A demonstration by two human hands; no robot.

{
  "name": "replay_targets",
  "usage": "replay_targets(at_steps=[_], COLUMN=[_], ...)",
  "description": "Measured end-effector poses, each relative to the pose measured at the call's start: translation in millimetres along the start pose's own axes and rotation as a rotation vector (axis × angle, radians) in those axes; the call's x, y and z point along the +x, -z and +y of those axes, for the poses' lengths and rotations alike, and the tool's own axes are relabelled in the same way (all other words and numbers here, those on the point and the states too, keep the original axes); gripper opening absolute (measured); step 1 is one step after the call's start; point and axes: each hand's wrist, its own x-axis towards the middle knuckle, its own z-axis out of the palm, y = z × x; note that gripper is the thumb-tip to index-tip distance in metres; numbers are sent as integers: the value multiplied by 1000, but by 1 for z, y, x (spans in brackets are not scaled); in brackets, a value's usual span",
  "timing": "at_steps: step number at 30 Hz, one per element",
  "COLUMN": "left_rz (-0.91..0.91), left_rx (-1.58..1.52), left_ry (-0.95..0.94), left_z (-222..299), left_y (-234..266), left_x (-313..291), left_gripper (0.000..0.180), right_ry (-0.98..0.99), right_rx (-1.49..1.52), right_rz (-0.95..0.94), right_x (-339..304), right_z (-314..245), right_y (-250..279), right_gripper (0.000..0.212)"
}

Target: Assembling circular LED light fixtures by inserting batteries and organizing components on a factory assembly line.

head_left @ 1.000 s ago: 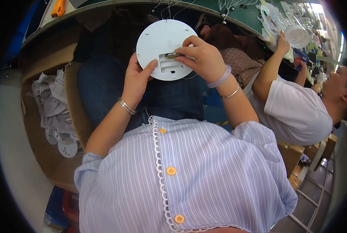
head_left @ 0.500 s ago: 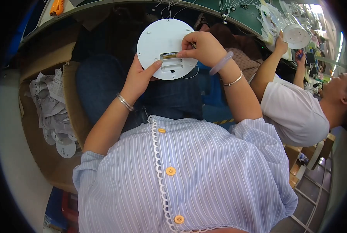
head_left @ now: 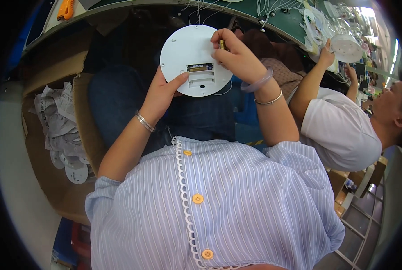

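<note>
My left hand [head_left: 165, 87] grips a round white plastic disc [head_left: 178, 49] by its lower left rim, thumb on the face beside a battery compartment [head_left: 194, 83]. One battery [head_left: 200, 67] lies in the top slot of that compartment; the slots below it show no battery. Over the disc's right edge, my right hand [head_left: 237, 56] is closed with a second battery [head_left: 222, 44] between its fingers, off the disc's face. A thin white wire [head_left: 225, 91] loops out from behind the disc at the lower right.
At my left stands an open cardboard box [head_left: 81, 112] holding crumpled paper [head_left: 59, 112] and white discs [head_left: 76, 173]. A green table [head_left: 237, 8] with thin wires runs across the top, an orange-handled tool [head_left: 65, 9] at its left. A co-worker [head_left: 340, 121] on the right holds another white disc [head_left: 347, 48].
My right hand has lifted off the top slot, leaving a battery seated there, and is now higher, with another battery showing in its fingers. The disc has shifted slightly down.
</note>
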Motion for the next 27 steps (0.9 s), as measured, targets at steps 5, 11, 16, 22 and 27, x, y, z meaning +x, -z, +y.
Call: replay_targets(at_steps=[5,11,16,22,27], left_rz=[0,10,10,9,18], left_rx=[-3,-66,-74,-62,-63], left_ry=[19,37,30,8,-4], left_z=[-3,6,4,3,2], left_y=[2,-6,-3,-3,-2], left_x=[1,-3,-3,-3,-4], left_gripper=[49,48,48,50,50], right_ry=[202,79,82,21,97], right_rx=[-194,-211,-246,-99,-421], right_rz=[87,183,101,88,4], right_x=[-5,-8,-13,-25,-30], right_z=[-3,-1,-19,-13,-19], right_y=[-23,-21,-18,-14,-19], right_gripper=[36,46,35,26,19])
